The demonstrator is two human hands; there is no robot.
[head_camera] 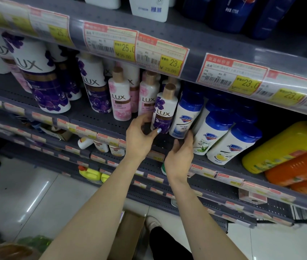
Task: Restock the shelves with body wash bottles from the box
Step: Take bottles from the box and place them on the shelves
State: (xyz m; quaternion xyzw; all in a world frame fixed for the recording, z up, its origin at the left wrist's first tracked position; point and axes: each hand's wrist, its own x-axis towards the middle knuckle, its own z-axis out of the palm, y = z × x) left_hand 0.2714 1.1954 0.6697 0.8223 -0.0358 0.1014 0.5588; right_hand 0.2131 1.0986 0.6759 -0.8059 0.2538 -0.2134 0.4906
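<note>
A small purple-flowered Lux bottle (165,109) stands on the grey perforated shelf (100,119). My left hand (139,136) curls around its lower left side, thumb across the base. To its right stands a white bottle with a blue cap (186,117). My right hand (179,156) rests its fingertips against that bottle's base, holding nothing. Pink Lux bottles (120,98) and larger purple Lux bottles (96,85) stand to the left. A brown cardboard box (134,233) sits on the floor between my forearms, its contents hidden.
More blue-capped white bottles (218,136) lean to the right, then yellow (284,145) and orange (299,169) bottles lying on their sides. The upper shelf edge with price tags (169,55) overhangs the bottles. Lower shelves hold small items. White tiled floor (36,194) lies below.
</note>
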